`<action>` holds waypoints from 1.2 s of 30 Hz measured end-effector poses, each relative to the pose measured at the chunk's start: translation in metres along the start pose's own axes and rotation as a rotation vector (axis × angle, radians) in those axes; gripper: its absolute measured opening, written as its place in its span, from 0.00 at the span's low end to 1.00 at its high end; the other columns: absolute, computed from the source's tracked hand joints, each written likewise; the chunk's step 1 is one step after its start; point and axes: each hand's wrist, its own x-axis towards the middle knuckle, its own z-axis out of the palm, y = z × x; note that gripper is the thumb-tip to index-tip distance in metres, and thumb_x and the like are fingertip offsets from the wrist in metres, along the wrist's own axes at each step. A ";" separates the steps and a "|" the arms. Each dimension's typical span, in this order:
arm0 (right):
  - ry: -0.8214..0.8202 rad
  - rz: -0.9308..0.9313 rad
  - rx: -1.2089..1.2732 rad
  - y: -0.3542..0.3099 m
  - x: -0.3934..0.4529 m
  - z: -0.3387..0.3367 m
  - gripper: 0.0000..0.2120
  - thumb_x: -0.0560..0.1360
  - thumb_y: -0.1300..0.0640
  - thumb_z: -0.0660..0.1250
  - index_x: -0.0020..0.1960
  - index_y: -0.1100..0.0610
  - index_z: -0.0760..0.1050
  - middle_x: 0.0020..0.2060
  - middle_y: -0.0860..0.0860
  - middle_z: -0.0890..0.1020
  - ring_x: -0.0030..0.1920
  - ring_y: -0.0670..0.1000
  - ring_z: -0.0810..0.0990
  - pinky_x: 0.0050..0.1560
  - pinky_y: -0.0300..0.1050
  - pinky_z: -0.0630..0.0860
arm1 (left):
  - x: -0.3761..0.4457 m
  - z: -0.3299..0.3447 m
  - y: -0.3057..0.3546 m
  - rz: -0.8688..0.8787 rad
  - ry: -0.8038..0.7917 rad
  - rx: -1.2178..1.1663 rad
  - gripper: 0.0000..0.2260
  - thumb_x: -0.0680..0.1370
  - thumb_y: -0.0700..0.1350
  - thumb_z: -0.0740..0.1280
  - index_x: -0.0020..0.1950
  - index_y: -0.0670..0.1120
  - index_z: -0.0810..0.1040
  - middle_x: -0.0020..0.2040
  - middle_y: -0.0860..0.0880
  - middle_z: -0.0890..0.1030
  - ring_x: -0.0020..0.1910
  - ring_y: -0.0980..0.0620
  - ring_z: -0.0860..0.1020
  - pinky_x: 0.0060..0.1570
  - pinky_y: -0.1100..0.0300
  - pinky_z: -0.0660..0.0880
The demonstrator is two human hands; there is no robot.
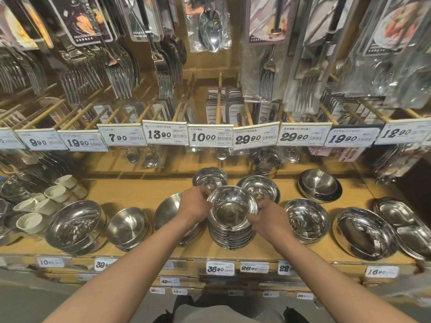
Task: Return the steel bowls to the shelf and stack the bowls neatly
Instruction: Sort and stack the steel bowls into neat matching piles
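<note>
Steel, round and mirror-bright, the stack of bowls (231, 226) sits in both grips, left hand (194, 206) and right hand (268, 219).

Stack of steel bowls (231, 226) on shelf (140, 190) centre; single bowls at 11 (210, 179), 1 (257, 187), 3 (307, 219); ramekins (44, 201) far at 9.

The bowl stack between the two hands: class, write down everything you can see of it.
The bowl stack is a pile of shiny steel bowls nested one inside another, their rims showing as close bands down its side. It stands upright on the wooden shelf, near the front edge, among other steel bowls. The top bowl is shallow, with a wide rim and a mirror-like inside. The left hand grips its rim on one side and the right hand on the other.
</note>
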 end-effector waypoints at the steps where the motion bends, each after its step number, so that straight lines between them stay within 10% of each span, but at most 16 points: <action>1: 0.004 0.004 0.009 0.001 -0.001 0.001 0.13 0.76 0.54 0.71 0.56 0.61 0.78 0.41 0.54 0.85 0.45 0.54 0.84 0.50 0.48 0.81 | -0.001 0.001 -0.001 -0.001 -0.002 -0.005 0.13 0.74 0.35 0.68 0.55 0.48 0.83 0.48 0.49 0.83 0.42 0.52 0.78 0.40 0.63 0.72; 12: -0.018 0.025 0.097 0.006 0.000 0.002 0.19 0.77 0.52 0.70 0.65 0.58 0.75 0.47 0.53 0.84 0.47 0.51 0.84 0.52 0.49 0.81 | -0.006 0.003 -0.010 0.004 -0.004 -0.067 0.10 0.75 0.36 0.69 0.34 0.46 0.79 0.29 0.55 0.76 0.29 0.58 0.70 0.25 0.70 0.66; 21: 0.225 -0.055 0.229 0.028 -0.017 -0.040 0.08 0.79 0.50 0.68 0.58 0.46 0.77 0.37 0.39 0.79 0.41 0.36 0.78 0.34 0.24 0.68 | -0.011 -0.035 0.000 0.152 0.000 -0.103 0.06 0.80 0.45 0.67 0.54 0.57 0.79 0.45 0.59 0.81 0.35 0.61 0.74 0.33 0.65 0.67; 29: 0.361 0.069 0.277 0.076 -0.015 -0.103 0.16 0.80 0.51 0.66 0.67 0.54 0.76 0.41 0.43 0.83 0.42 0.39 0.79 0.37 0.33 0.70 | -0.011 -0.032 0.051 0.260 -0.120 -0.309 0.06 0.80 0.47 0.68 0.53 0.57 0.81 0.49 0.60 0.82 0.49 0.61 0.79 0.46 0.61 0.73; 33: 0.341 0.067 0.284 0.101 0.007 -0.118 0.16 0.80 0.52 0.65 0.67 0.53 0.76 0.42 0.38 0.79 0.39 0.35 0.77 0.36 0.27 0.67 | -0.004 -0.018 0.062 0.203 -0.138 -0.338 0.06 0.80 0.46 0.68 0.54 0.56 0.82 0.48 0.55 0.84 0.41 0.55 0.82 0.40 0.57 0.79; 36: 0.257 0.030 0.313 0.113 0.035 -0.128 0.16 0.80 0.54 0.65 0.67 0.54 0.76 0.44 0.43 0.82 0.43 0.44 0.81 0.46 0.42 0.78 | 0.003 -0.003 0.075 0.131 -0.064 -0.362 0.06 0.80 0.46 0.67 0.51 0.57 0.81 0.47 0.54 0.85 0.38 0.51 0.83 0.41 0.54 0.81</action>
